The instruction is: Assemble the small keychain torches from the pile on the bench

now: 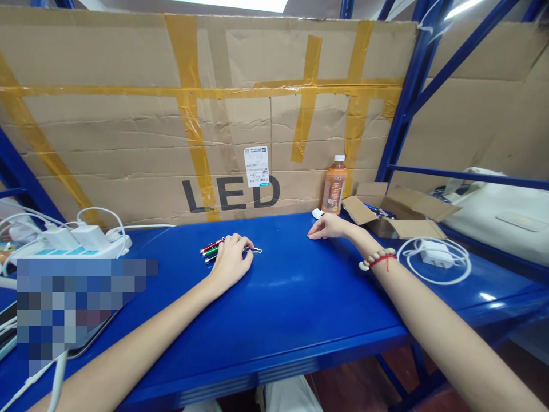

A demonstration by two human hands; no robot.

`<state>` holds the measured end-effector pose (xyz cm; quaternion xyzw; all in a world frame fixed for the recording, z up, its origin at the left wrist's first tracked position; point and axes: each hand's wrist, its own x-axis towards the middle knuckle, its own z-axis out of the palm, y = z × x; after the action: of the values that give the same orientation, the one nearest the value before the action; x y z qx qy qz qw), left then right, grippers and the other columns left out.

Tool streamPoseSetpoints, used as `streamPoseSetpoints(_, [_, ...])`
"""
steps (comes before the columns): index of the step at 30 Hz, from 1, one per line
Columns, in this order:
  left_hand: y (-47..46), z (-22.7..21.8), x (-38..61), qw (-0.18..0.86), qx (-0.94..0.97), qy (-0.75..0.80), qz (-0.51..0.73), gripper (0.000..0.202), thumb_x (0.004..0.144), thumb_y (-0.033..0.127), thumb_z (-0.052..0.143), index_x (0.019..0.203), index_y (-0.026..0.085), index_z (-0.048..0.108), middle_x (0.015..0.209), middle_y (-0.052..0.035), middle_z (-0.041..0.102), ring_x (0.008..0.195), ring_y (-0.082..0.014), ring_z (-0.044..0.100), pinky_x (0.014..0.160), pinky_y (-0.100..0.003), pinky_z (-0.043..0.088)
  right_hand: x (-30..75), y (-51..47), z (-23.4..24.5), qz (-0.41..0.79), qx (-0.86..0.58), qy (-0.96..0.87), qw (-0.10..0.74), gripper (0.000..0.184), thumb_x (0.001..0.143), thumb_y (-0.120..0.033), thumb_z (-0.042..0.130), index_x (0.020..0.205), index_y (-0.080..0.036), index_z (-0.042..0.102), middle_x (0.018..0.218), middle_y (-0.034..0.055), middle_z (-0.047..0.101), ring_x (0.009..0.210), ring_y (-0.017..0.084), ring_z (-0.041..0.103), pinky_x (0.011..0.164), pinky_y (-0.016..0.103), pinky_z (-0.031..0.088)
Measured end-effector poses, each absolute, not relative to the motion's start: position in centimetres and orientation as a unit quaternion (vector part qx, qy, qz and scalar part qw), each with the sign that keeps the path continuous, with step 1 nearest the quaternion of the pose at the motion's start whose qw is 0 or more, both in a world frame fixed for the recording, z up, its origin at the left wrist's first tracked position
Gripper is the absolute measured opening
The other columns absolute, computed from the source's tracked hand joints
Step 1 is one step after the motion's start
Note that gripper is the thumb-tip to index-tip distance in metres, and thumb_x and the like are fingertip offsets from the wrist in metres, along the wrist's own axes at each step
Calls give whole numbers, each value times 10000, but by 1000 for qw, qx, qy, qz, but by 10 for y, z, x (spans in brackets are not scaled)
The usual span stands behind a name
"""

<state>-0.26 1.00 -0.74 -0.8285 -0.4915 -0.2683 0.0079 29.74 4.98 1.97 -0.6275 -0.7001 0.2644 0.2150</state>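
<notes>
My left hand [234,257] curls over slim red, green and black metallic tubes [211,249] on the glossy blue surface [278,312], grip unclear. My right hand [329,227] pinches, on what I can't tell. I'd call this handling; shifting tubes needs closed fingers.

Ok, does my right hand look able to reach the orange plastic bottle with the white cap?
Probably yes: your right hand appears close in front of the bottle, and nothing visible blocks its upper body.
</notes>
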Motion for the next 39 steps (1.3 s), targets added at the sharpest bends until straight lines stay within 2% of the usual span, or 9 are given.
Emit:
streamPoseSetpoints(4, [9,-7,-2,8,-829,-491,-268,174,795,188,422,844,206,588,908,-49,558,892,-229,471,796,-391,362,294,50,19,259,-623,-705,218,185,633,-237,706,774,-117,705,609,5,635,513,54,526,463,130,446])
streamPoseSetpoints(12, [9,-7,-2,6,-829,-492,-266,171,795,186,425,839,203,588,908,-48,560,897,-232,471,801,-393,358,293,53,14,252,-620,-705,232,249,629,-250,716,841,-119,714,632,18,652,500,59,540,442,140,463])
streamPoseSetpoints(19, [9,-6,-3,4,-828,-494,-265,171,794,185,423,834,205,588,900,-44,558,898,-234,475,803,-395,354,287,55,12,211,-612,-715,262,142,616,-204,692,725,-120,723,556,15,651,469,90,558,467,180,482])
streamPoseSetpoints(23, [9,-6,-2,6,-828,-495,-264,175,794,183,420,838,204,588,899,-46,558,903,-236,472,796,-390,358,299,51,25,150,-613,-712,308,177,635,-233,665,753,-114,725,602,34,675,555,133,610,561,208,493])
streamPoseSetpoints(28, [7,-5,-1,5,-828,-496,-263,178,796,184,415,838,198,587,901,-49,560,904,-233,468,804,-392,358,341,46,42,-82,-653,-555,509,258,676,-320,623,799,-116,721,696,73,697,677,193,646,683,277,494])
streamPoseSetpoints(30, [6,-4,-1,3,-828,-496,-263,180,796,183,413,837,200,587,905,-50,561,907,-232,467,807,-393,357,359,44,42,-127,-668,-480,555,261,687,-312,601,805,-110,717,687,83,690,673,197,642,696,295,491])
streamPoseSetpoints(35, [6,-3,-1,2,-826,-497,-266,181,793,184,410,835,201,586,906,-50,560,908,-234,468,798,-394,359,387,36,30,-164,-742,-335,557,236,665,-256,593,818,-116,705,731,109,671,702,230,610,713,370,473])
streamPoseSetpoints(39, [6,-4,-1,3,-826,-495,-268,177,791,179,413,828,200,585,902,-49,559,903,-234,466,786,-391,362,391,31,26,-152,-778,-313,523,322,672,-193,566,962,-111,679,889,139,653,812,257,598,769,400,451])
